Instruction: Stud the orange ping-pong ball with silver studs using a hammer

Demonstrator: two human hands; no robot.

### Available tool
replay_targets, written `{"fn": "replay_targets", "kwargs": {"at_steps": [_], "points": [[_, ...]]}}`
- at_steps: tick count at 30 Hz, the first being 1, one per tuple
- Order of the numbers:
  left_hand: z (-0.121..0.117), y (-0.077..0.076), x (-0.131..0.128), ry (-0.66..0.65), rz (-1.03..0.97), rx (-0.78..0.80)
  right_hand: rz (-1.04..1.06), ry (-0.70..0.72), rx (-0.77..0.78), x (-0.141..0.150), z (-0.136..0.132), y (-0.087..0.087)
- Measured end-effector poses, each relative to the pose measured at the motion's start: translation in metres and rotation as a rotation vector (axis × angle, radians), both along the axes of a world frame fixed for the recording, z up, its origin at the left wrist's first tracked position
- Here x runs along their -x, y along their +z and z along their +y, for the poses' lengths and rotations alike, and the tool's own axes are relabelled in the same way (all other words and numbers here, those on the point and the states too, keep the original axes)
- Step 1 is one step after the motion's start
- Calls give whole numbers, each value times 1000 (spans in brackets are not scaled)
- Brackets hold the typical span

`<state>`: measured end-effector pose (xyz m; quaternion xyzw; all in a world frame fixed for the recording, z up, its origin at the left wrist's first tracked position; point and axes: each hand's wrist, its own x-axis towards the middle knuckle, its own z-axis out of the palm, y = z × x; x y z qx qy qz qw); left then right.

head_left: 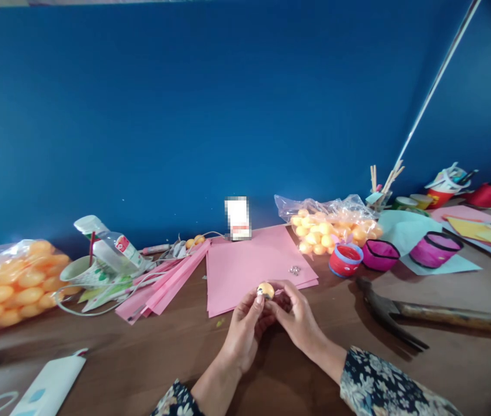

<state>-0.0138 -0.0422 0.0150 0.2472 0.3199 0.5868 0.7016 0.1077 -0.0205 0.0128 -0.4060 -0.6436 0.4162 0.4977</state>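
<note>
1. Brown table [141, 352] against a blue wall [228, 104], with one small orange ball [266, 290] held by the near edge of some pink sheets [254, 260].
2. Both hands are together, fingertips pinching that ball: left hand [244, 323] has its thumb up front, right hand [297, 316] arches its index finger behind. Wrists angle inward. Lower fingers are mostly hidden, and the ball's dark mark is too small to read.
3. Just past them, a cluster of silver bits [294, 270] lies on the sheets; can't count those.
4. Off right: one hammer [445, 315], handle cut off by the frame, one red cup [345, 260], two magenta cups [436, 249].
5. Further out, two clear bags, one right [327, 228], one left [15, 283] and cut off, piled with too many orange balls to count.
6. One white thing [238, 216] by the wall is pixelated, no clue what.
</note>
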Motion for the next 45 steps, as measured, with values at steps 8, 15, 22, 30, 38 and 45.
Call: {"fn": "replay_targets", "kwargs": {"at_steps": [8,15,22,30,38,45], "points": [[-1,0,-2,10,-22,3,-78,-15,-112,-1,-1,5],[-2,0,-3,1,-33,-44,-135,-101,-159,1,-1,0],[3,0,1,12,-37,-37,-141,-68,-143,-1,-2,4],[3,2,2,-42,-39,-17,-73,-31,-82,-2,-2,6],[2,-2,1,-42,-43,26,187,69,107,1,-1,1],[2,-3,-1,-29,-93,-3,232,101,124,2,-1,3]]}}
